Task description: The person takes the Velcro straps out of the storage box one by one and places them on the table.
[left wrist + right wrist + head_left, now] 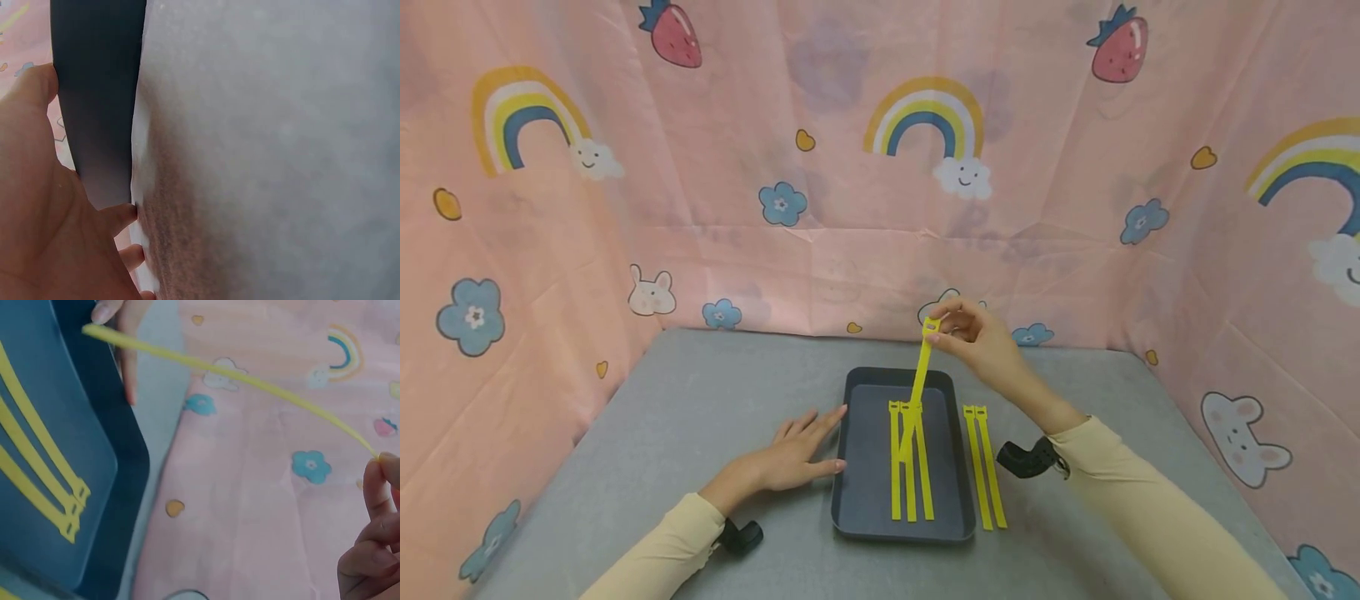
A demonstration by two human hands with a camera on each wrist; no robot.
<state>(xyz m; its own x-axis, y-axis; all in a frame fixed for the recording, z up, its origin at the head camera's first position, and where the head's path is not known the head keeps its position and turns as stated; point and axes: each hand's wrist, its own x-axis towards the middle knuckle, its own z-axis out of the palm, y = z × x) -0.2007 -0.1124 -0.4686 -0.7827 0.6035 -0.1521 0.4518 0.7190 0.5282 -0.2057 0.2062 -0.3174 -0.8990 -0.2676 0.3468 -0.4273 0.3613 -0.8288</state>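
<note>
Head: right hand [983,340], right of centre, pinches the slotted end of a yellow strap [918,383], hanging over the dark tray [859,500] at lower centre. Three straps [911,483] lie side by side in the tray; two other straps [977,467] lie on the grey table [745,358], just right of it. Left hand [786,460] has fingers spread, touching the tray's left edge.

Left wrist: thumb and fingers apart against the tray wall, left side.

Right wrist: pinched strap (slightly bowed) runs upper left to right edge.
</note>
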